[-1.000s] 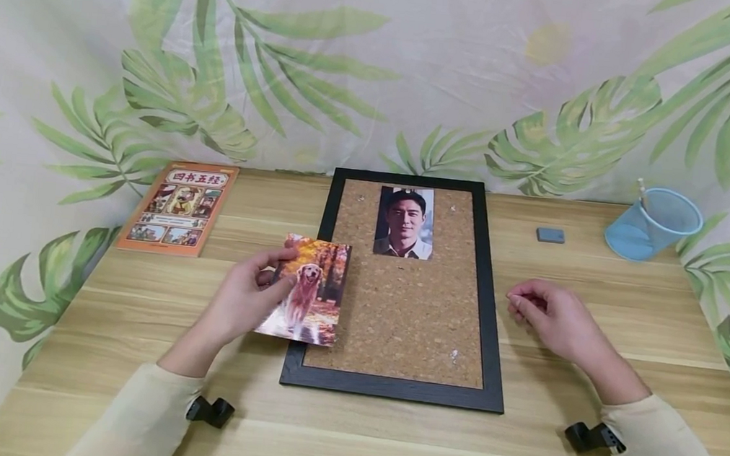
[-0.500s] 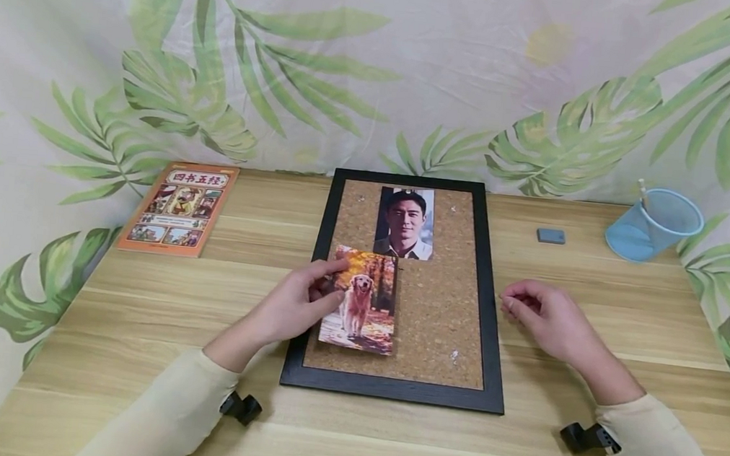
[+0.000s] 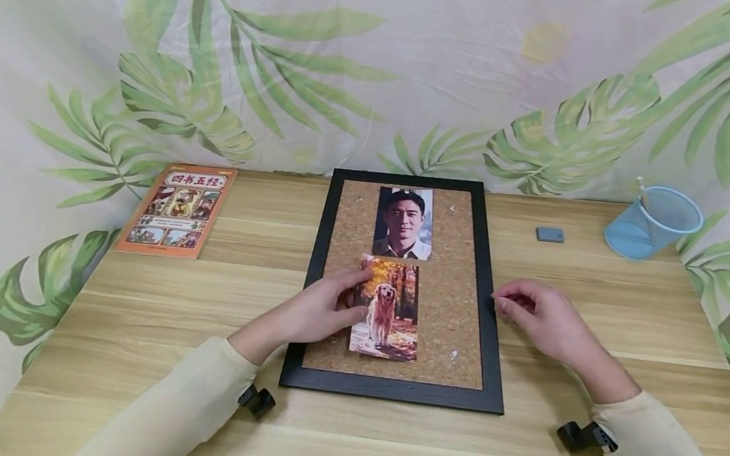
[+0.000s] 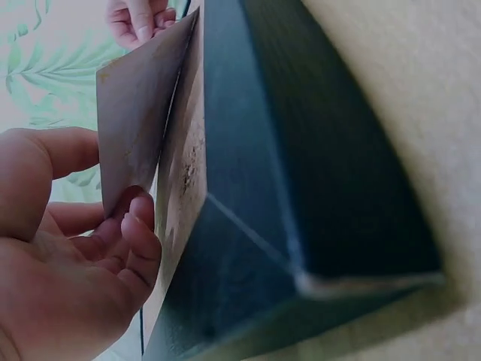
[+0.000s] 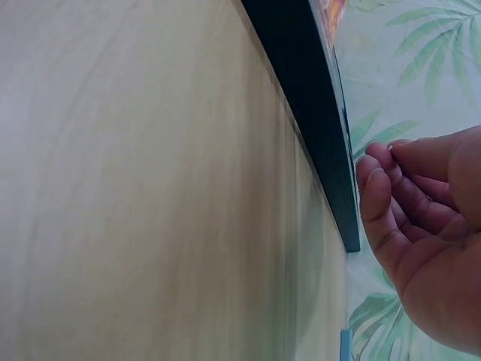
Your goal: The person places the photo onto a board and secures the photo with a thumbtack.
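Note:
My left hand (image 3: 315,310) pinches a dog photo (image 3: 400,311) by its left edge, thumb on the front and fingers behind. The photo lies over the middle of a black-framed corkboard (image 3: 453,301), below a portrait photo (image 3: 404,224). In the left wrist view, the back of the dog photo (image 4: 131,113) tilts up from the cork. At the frame's right side, my right hand (image 3: 543,316) holds thumb and fingertips together. A tiny pin-like glint (image 5: 391,148) shows between them, mostly hidden. Clear pushpins sit in the cork, one of them a pushpin (image 3: 454,355) at lower right.
An orange book (image 3: 177,211) lies at the back left of the wooden table (image 3: 346,444). A small blue-grey block (image 3: 550,235) and a blue mesh pen cup (image 3: 648,224) with a stick inside are at the back right. A leaf-patterned cloth (image 3: 326,72) hangs behind.
My left hand has carried the dog photo rightward, from the frame's left edge to the middle of the cork beneath the portrait. My right hand has shifted slightly left, toward the frame.

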`<state>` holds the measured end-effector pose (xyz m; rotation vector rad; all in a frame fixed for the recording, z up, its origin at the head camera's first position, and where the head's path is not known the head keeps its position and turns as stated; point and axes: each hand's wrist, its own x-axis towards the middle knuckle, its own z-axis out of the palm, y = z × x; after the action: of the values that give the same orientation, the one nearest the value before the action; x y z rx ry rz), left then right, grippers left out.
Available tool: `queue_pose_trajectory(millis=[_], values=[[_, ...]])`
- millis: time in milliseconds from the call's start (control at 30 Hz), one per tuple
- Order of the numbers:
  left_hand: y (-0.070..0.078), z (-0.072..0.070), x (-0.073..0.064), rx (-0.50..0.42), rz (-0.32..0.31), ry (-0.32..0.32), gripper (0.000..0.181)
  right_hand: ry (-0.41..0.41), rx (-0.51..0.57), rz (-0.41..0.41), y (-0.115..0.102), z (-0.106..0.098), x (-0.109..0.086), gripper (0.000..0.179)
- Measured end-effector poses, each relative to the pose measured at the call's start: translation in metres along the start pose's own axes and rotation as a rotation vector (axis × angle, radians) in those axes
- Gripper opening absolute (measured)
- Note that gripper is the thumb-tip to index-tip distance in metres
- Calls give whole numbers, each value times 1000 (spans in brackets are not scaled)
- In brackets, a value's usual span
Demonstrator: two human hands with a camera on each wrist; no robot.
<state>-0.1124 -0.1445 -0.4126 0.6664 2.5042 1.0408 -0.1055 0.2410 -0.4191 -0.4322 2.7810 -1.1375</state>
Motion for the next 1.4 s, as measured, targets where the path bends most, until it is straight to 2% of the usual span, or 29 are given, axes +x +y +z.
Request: queue_pose_trajectory(millis=[167,333,500,567,733,933,1067,1233,1400], values=[[1,3,8,32,-10,-40,68,-12,19,-13,-4,4,4,13],[-1,5,14,41,9,-61,69,-61,60,-2,-14,9,13,13],[-20,13,19,59,23,-44,70,-130,132,24,-29,16,30,12],[-32,19,22,71,29,-34,71,-156,154,18,-34,20,38,12],[-49,28,30,97,38,-25,73,-222,218,9,-45,32,58,13],[-51,30,32,134,34,-20,72,-288,278,58,-55,47,82,14],[-49,29,31,137,8,-37,74,-301,291,80,-57,57,95,15],[-47,28,31,123,-15,-51,73,-294,228,59,-62,65,107,14],[-47,27,30,119,-29,-54,74,-308,139,100,-70,69,117,15]])
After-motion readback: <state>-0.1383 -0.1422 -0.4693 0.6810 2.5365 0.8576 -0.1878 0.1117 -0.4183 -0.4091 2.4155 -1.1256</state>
